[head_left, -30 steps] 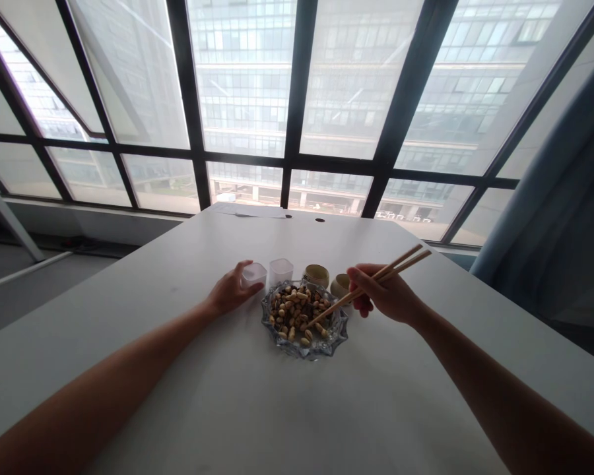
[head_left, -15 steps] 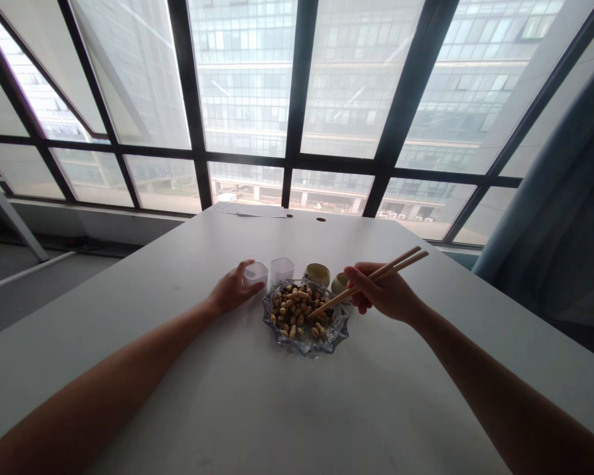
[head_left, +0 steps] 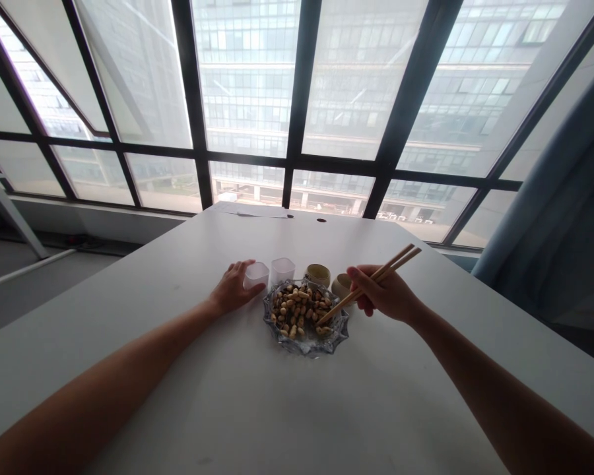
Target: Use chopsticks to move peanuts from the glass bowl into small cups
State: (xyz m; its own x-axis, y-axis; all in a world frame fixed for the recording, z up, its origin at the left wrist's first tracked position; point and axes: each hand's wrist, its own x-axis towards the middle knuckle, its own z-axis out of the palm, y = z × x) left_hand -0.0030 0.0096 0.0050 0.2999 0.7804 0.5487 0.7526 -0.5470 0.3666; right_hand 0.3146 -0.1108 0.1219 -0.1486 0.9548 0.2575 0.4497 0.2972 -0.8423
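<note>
A glass bowl [head_left: 339,335] with a jagged, star-like rim holds a pile of peanuts and other nuts [head_left: 297,310]. My right hand [head_left: 383,293] grips a pair of wooden chopsticks [head_left: 391,264]. Their tips reach down into the bowl's right side, touching or very near a peanut there. To the left, my left hand [head_left: 233,288] curves around a clear plastic cup [head_left: 257,274], thumb in front and fingers behind. A second plastic cup [head_left: 282,269] stands beside it, untouched.
Behind the bowl stands a yellowish round cup [head_left: 317,273]. Another pale round cup [head_left: 341,285] is partly hidden by my right hand. All rest on a white table [head_left: 277,409], with papers [head_left: 250,210] at its far edge. Windows and a blue curtain [head_left: 549,185] lie beyond.
The chopstick tips have shifted right and slightly down within the bowl, toward its right side. My left hand stays at the plastic cup, its fingers slightly shifted.
</note>
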